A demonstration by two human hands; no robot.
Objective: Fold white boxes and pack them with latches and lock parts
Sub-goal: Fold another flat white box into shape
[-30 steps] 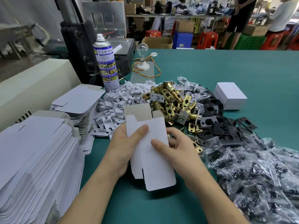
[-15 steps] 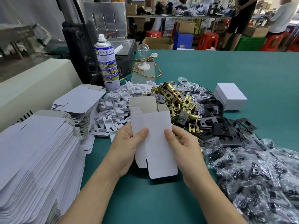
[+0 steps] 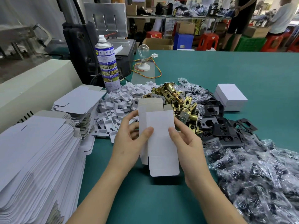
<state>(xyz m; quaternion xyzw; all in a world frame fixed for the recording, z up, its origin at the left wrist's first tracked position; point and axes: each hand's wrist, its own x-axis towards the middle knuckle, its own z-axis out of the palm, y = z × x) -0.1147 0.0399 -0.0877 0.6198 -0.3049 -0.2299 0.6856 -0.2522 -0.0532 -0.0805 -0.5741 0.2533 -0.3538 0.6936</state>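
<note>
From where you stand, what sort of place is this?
Probably a factory packing bench: stacks of flat box blanks, heaps of brass latches and black plates, and a half-folded white box held by the left hand and right hand.

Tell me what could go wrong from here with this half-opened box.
The left hand and right hand pinch the box only at its edges; a hard squeeze could crease it.
Its bottom flap hangs open, so latches loaded now might drop through.
The left forearm passes close to the stack of flat boxes and could nudge it.
</note>
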